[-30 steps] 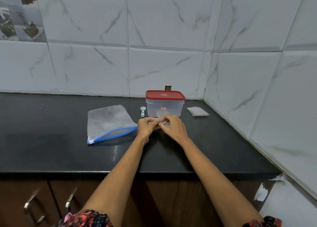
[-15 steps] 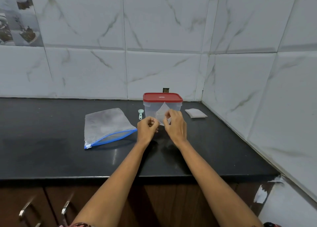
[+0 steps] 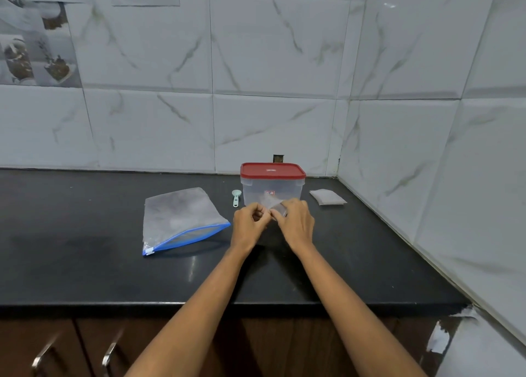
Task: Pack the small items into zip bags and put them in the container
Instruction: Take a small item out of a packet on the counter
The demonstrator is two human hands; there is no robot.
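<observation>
A clear container (image 3: 272,190) with a red lid stands closed at the back of the black counter. Just in front of it my left hand (image 3: 250,225) and my right hand (image 3: 296,222) meet, both pinching a small clear zip bag (image 3: 275,207) between their fingertips. The bag's contents are hidden by my fingers. A large frosted zip bag (image 3: 176,218) with a blue zipper lies flat to the left. A small mint-green scoop (image 3: 236,197) lies beside the container's left wall. A small filled grey packet (image 3: 328,197) lies to the container's right.
The black counter (image 3: 85,262) ends at a tiled wall behind and a tiled side wall on the right. Wooden cabinet doors with metal handles (image 3: 109,354) sit below the counter's front edge.
My hands parted half a second ago, holding the small bag up against the container, and have now come together again lower on the bag. The camera has tilted up slightly.
</observation>
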